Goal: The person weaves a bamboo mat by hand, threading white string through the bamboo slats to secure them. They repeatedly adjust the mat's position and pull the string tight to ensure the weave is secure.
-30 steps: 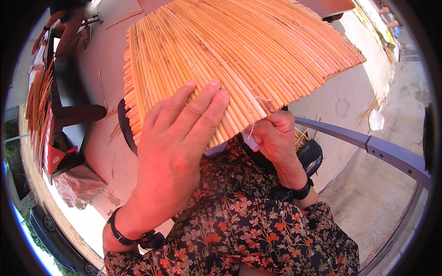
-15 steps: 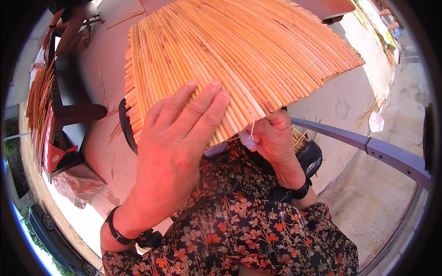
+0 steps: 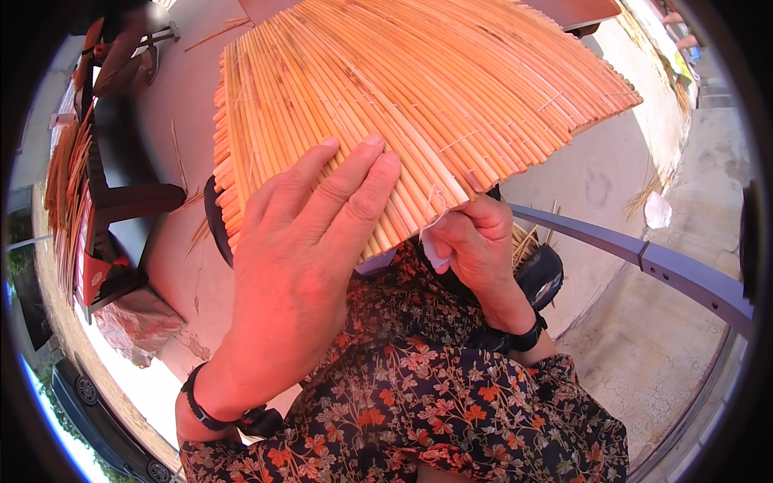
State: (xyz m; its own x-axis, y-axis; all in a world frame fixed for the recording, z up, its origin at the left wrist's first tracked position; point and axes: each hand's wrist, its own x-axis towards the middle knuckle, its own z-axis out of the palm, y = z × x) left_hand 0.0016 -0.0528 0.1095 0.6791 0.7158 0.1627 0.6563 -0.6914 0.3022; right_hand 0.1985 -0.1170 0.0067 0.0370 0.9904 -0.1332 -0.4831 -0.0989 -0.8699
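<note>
One stick mat [image 3: 451, 97] extends forward above one floral garment [image 3: 403, 394], near edge toward the person. One left hand [image 3: 302, 233], fingers extended, lies flat on the upper face by the near edge. One right hand [image 3: 479, 245], fingers curled, grips one white piece [image 3: 436, 251] under that edge, beside one pale thread [image 3: 436, 194]

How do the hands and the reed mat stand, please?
Left hand palm-down on reed mat, thumb hidden. Right hand curled at mat's near edge, white material alongside. No obstruction evident.
</note>
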